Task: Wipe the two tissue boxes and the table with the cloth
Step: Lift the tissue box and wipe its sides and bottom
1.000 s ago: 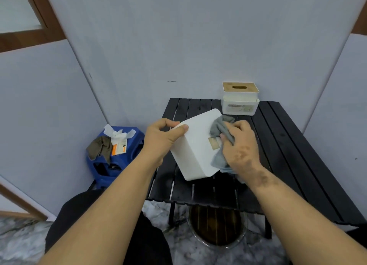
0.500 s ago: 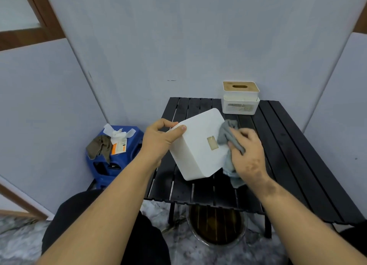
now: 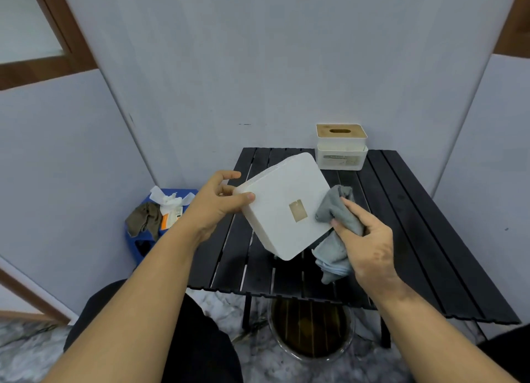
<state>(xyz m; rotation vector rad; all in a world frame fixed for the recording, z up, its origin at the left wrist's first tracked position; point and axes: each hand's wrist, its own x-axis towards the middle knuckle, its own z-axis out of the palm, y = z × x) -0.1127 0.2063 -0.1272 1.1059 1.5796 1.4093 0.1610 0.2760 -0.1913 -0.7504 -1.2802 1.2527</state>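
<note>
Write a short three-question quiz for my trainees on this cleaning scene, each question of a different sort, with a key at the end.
1. True or false: the white square tissue box lies flat on the black slatted table.
2. Which hand holds the grey cloth? A) left hand B) right hand C) neither
3. Fill in: the second white tissue box with a wooden lid stands at the table's ____ edge, by the wall.

Key
1. False: the left hand's grip holds it tilted above the table.
2. B: the right hand presses the cloth to the box's right side.
3. Far.
</note>
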